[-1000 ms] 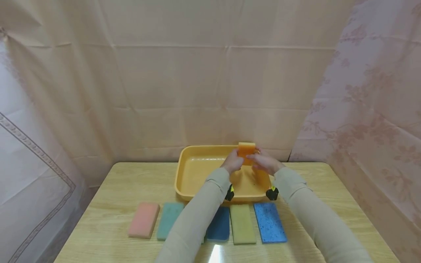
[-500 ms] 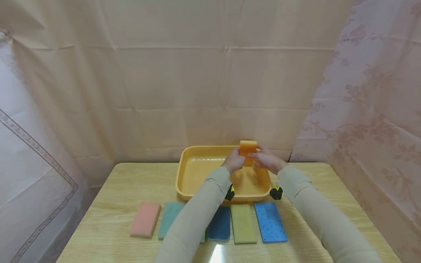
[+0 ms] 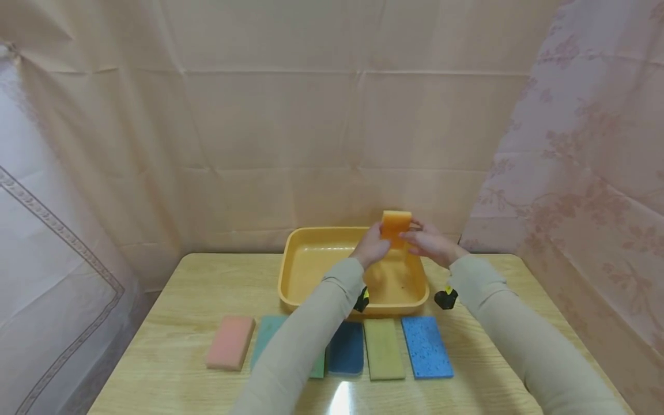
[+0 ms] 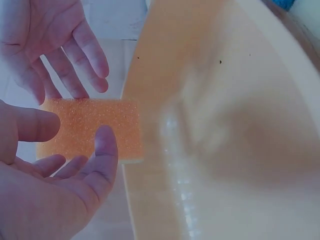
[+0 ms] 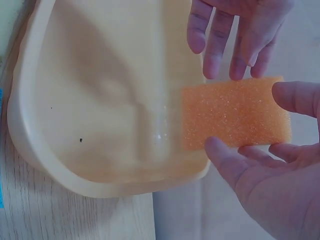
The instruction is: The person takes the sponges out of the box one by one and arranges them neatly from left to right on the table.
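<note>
An orange sponge [image 3: 396, 227] with a pale yellow layer is held up over the back right part of a yellow plastic tray [image 3: 313, 274]. My left hand [image 3: 372, 248] holds its left edge, and my right hand [image 3: 432, 242] holds its right edge. In the left wrist view the left thumb lies over the face of the sponge [image 4: 87, 120], while other fingers curl along its lower edge. From the right wrist, the right thumb overlaps one end of the sponge [image 5: 232, 112] and several fingers sit under it. Part of the sponge's back is hidden.
In front of the tray lies a row of flat sponges: pink [image 3: 230, 343], teal [image 3: 267, 331], green [image 3: 317, 367], dark blue [image 3: 346, 349], olive [image 3: 384, 349] and speckled blue [image 3: 427, 347]. My left sleeve covers part of the row. A beige curtain [image 3: 332, 127] hangs behind the wooden table [image 3: 171, 351].
Both hands have lifted the orange sponge higher and carried it slightly right. The right forearm has shifted to the right. The tray and the row of sponges stay in place.
</note>
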A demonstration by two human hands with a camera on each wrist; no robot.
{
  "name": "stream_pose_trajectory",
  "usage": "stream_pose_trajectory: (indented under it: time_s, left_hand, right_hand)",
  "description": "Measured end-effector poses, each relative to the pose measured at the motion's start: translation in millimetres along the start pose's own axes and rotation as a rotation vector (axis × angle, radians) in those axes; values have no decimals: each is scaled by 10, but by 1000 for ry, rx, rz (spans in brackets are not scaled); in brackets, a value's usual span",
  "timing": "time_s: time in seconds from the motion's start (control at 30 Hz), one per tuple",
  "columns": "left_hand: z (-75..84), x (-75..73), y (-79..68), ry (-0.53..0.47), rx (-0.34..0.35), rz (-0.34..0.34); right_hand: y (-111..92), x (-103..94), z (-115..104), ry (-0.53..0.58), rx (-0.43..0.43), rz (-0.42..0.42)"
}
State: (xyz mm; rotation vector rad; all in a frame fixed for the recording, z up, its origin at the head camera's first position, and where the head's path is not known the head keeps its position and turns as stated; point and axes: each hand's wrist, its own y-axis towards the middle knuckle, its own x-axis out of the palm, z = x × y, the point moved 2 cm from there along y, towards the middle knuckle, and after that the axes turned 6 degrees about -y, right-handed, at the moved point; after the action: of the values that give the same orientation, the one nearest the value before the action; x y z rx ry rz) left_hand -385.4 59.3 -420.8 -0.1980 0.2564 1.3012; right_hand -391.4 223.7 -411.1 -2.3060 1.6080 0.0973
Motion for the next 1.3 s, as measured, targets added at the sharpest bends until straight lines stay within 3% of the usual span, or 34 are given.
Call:
stream_pose_trajectory:
  time_s: [0.2, 0.5, 0.93, 1.3]
  left_hand:
    - [116, -2, -37, 86, 51, -2]
    - [247, -34, -90, 76, 83, 12]
    - [364, 2, -221, -85, 119, 73]
    - [341, 49, -354, -137, 139, 132]
  right_hand:
    - [-55, -51, -54, 33, -36, 56]
    - [-157, -100, -143, 36, -31, 118]
    - [-373, -68, -185, 3, -103, 223]
    - [-494, -96, -58, -78, -199, 284]
